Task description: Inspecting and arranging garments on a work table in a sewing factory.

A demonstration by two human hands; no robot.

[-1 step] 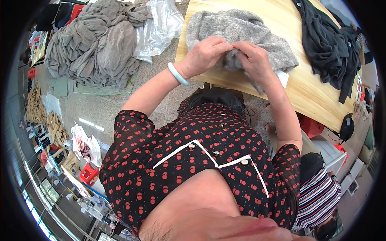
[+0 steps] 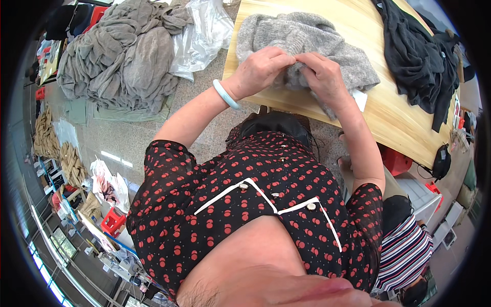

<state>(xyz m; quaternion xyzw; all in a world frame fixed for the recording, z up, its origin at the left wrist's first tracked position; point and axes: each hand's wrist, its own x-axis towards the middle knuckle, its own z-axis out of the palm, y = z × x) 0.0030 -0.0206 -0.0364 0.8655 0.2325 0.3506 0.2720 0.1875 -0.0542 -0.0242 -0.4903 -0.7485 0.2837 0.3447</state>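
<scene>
**Grey sweater pinched in both hands at a wooden table**

Table (image 2: 404, 123): pale wood, running across the upper right of the view.

Heap of grey garments (image 2: 123, 56): on the floor to the left of the table, with clear plastic bags (image 2: 204, 36) lying against it, between the heap and the table edge.

Dark garment (image 2: 419, 56): black, spread over the far right part of the table, well apart from the hands.

Sweater (image 2: 302, 36): light grey knit, bunched on the near left end of the table, its near edge under both hands.

Left hand (image 2: 258, 71): fingers curled, pinching a fold of the sweater; a pale bangle (image 2: 225, 94) sits on the wrist.

Right hand (image 2: 325, 77): fingers bent, gripping the same fold, fingertips touching those of the left.

White tag (image 2: 359, 98): small, on the table just beside the right wrist, partly under the knit.
</scene>
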